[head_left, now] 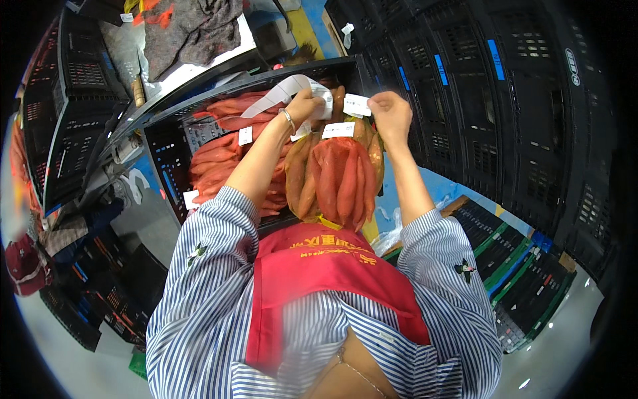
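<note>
A black crate below me holds bagged sweet potatoes: red bundles at left and a brownish bundle in yellow netting. A red netted bag lies over the brownish one at the crate's right, with a white label at its top. My left hand grips a curling strip of white labels above the bags. My right hand pinches a single white label beside the upper end of the brownish bundle.
Tall stacks of black crates line my right, with folded crates lower down. More crates stand at left. A table with a dark cloth lies beyond my crate. Someone's legs in dark trousers show at the left.
</note>
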Motion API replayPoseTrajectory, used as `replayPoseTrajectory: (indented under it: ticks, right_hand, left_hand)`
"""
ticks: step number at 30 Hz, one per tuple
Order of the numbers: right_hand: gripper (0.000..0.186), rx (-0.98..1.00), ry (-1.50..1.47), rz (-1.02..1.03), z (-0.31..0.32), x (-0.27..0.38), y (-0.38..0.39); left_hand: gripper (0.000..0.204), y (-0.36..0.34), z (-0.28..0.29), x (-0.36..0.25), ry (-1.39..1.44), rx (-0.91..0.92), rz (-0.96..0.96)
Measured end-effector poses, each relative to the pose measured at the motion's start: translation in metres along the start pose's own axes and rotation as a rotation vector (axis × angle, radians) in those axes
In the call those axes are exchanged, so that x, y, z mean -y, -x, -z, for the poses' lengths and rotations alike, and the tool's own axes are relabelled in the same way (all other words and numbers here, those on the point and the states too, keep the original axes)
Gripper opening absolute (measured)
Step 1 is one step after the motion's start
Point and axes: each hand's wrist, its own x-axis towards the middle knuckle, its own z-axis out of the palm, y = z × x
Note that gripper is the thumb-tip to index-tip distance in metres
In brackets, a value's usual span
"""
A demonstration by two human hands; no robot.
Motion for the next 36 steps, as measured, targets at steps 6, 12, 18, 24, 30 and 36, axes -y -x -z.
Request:
replayPoseTrajectory:
  ticks: [6,12,18,24,30,36]
  right_hand:
    - [0.009,0.063,0.209,0.005,-0.018,0.007,0.011]
    - [0.010,0.009,0.279,0.018,-0.024,0.004,0.010]
    - [0.011,-0.015,0.311,0.032,-0.030,0.002,0.010]
    - [0.010,-0.048,0.348,0.089,-0.033,-0.005,0.010]
    - [0.012,-0.030,0.368,0.136,-0.033,-0.006,0.011]
    - [0.071,-0.073,0.279,0.145,-0.026,-0.005,0.007]
  left_hand:
    - [0.029,-0.024,-0.006,0.014,0.072,0.123,0.000]
    - [0.041,-0.007,-0.020,-0.008,0.237,0.146,0.030]
    - [0.038,-0.020,-0.019,0.006,0.337,0.164,0.018]
    - [0.032,-0.024,-0.023,0.016,0.344,0.169,-0.083]
    - [0.035,-0.032,-0.039,0.025,0.338,0.041,-0.116]
    - [0.030,-0.033,-0.041,0.032,0.313,-0.041,-0.151]
